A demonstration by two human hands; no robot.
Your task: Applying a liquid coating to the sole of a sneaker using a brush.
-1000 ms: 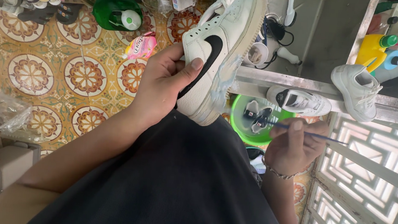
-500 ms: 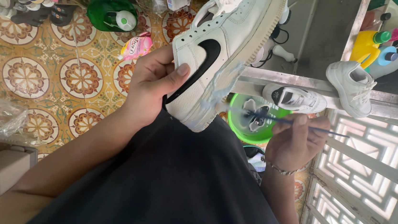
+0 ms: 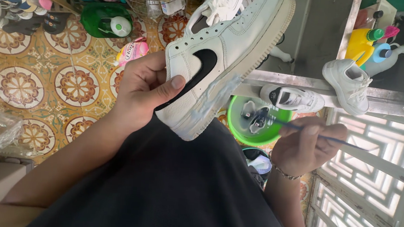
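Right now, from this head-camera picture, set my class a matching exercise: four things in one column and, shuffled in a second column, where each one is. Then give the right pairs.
Things
1. White sneaker with a black mark
2. Thin brush
3. Green basin
4. Small white shoe

Places
A. On the metal ledge, beside a yellow bottle
B. Gripped in the left hand, sole turned away
C. On the floor under the ledge, with small shoes inside
D. Pinched in the right hand

Pairs: 1-B, 2-D, 3-C, 4-A
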